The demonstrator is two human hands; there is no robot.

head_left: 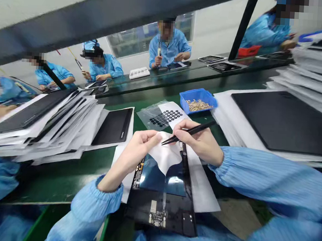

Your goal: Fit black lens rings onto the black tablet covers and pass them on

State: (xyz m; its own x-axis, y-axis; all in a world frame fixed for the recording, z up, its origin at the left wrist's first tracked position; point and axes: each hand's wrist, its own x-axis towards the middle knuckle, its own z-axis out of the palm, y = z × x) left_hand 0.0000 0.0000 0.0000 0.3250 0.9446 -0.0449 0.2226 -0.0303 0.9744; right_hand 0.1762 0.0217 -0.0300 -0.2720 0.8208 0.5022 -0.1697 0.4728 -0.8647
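Note:
My left hand (140,146) pinches the edge of a white cloth-like sheet (166,158) between thumb and fingers. In my right hand (200,141) is a pair of black tweezers (194,130), their tips pointing left at the top of the sheet, close to my left thumb. Below both hands lies an opened tablet (161,207) with its inner parts and a shiny dark panel showing. The white sheet hangs over the tablet's upper part and hides some of it. White paper (201,181) lies under the tablet.
A blue bin (188,96) of small tan rings stands beyond my hands, beside sheets of black ring stickers (172,115). Stacks of tablet panels and paper rise at left (64,129) and right (286,121). Several co-workers in blue sit across the green bench (97,178).

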